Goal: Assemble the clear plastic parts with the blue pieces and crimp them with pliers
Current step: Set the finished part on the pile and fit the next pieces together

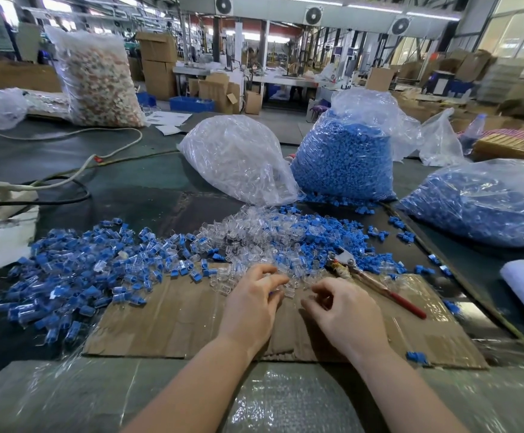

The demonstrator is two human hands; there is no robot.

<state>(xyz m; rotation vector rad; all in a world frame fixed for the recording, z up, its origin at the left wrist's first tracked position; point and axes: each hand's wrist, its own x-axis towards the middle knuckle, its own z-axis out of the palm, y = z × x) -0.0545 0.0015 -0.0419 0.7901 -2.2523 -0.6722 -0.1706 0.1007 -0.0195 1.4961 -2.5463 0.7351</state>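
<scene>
Both hands work low over a flattened cardboard sheet (173,323) on a dark table (129,182). Left hand (251,304) has fingers curled down at the near edge of the loose pile of clear plastic parts (254,242); a bit of blue shows under its fingertips, so it seems to pinch a small piece, exact item too blurred to tell. Right hand (345,310) sits just right of the left, fingers curled, thumb and forefinger close together; cannot tell if anything is between them.

Just beyond the left hand's fingertips: clear parts scattered, touching the cardboard's far edge. Beyond and right of both hands: loose blue pieces (332,232) mixed into the clear ones. Left of the left hand, well spread out: a heap of assembled clear-and-blue units (76,270). Right of the right hand, near but apart: pliers (376,281) lying flat on the cardboard, metal head toward the pile, red handle pointing toward the near right, tape wrapped near the joint.

Farther beyond the hands: a bag of clear parts (239,157), a bag of blue pieces (345,157) beside it, another blue-filled bag (479,204) at right. Far left: a tall bag of pale mixed pieces (98,79), a white cable (111,142), a power strip (8,189). Bubble wrap (285,398) lies under the forearms. No readable writing or labels; papers in the distance are too small to read.
</scene>
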